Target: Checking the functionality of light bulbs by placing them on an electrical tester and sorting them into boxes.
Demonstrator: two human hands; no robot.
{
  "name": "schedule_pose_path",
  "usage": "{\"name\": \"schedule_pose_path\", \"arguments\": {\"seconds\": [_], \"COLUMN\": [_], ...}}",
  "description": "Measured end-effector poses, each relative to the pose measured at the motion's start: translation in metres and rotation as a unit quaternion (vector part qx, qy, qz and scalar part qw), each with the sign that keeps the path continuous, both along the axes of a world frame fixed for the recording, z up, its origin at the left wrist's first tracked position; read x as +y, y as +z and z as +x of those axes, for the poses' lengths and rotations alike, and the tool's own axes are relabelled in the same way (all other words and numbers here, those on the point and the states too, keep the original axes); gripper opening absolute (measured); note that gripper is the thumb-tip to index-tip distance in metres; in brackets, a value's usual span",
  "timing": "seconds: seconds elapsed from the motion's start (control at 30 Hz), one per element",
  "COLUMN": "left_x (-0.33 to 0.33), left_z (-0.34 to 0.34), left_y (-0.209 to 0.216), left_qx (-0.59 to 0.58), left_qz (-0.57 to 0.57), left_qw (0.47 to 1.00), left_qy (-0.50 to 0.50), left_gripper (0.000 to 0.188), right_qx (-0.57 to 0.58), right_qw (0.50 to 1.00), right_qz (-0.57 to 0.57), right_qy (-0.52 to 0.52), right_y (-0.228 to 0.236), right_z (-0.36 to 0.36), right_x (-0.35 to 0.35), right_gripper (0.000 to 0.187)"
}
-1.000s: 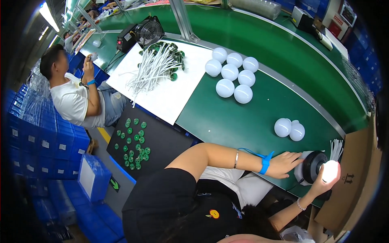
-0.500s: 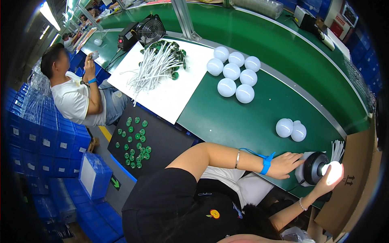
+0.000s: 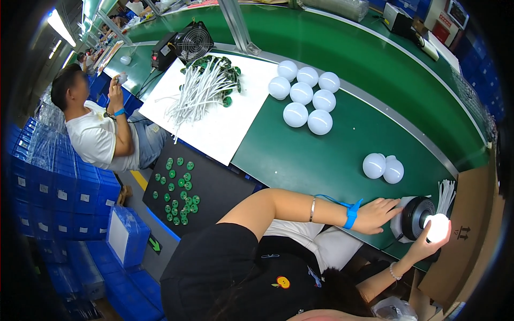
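The right hand point(image 3: 426, 243) pinches a glowing white globe-shaped bulb point(image 3: 438, 229) between the thumb and fingers, with the bulb's narrow end at the face of a black round device with a ringed face point(image 3: 412, 219), near the right end of the smooth green workbench point(image 3: 321, 160). The left hand point(image 3: 376, 215) lies palm down and gripping nothing, fingers loosely spread and their tips at the edge of the device's pale flat base point(image 3: 396, 227); how hard they press, if at all, cannot be told. For good work here, the left fingers would best bear lightly on that base so it does not slide, while the right hand lines the bulb up squarely with the middle of the ring rather than tilting it. A soft hold around the globe seems enough; squeezing could make the smooth shell slip or crack. Since the light is so bright, a glance to the side of it is likely easier on the eyes. The right wrist should clear the upright brown cardboard box point(image 3: 466, 230) just beside it, and the loose bundle of thin white strips point(image 3: 445, 197) behind the device needs to lie out of the bulb's way.
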State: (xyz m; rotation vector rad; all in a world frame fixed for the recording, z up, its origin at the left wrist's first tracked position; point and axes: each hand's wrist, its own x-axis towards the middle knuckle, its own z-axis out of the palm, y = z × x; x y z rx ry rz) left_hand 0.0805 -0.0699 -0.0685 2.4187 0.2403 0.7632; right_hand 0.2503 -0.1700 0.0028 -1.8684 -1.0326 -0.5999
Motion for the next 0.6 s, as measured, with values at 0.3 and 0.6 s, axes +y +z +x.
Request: {"name": "schedule_pose_path", "arguments": {"seconds": [0.3, 0.6], "left_x": [0.000, 0.001], "left_z": [-0.001, -0.001], "left_y": [0.001, 0.001], "left_qx": [0.012, 0.020], "left_qz": [0.000, -0.007], "left_qw": [1.000, 1.000], "left_qy": [-0.003, -0.007], "left_gripper": [0.088, 0.088], "right_qx": [-0.098, -0.044], "right_qw": [0.990, 0.990], "right_qz": [-0.025, -0.054], "right_qy": [0.101, 0.119], "right_y": [0.014, 0.024], "right_z": [-0.010, -0.012], "right_x": [0.012, 0.026], "right_gripper": [0.052, 0.047]}}
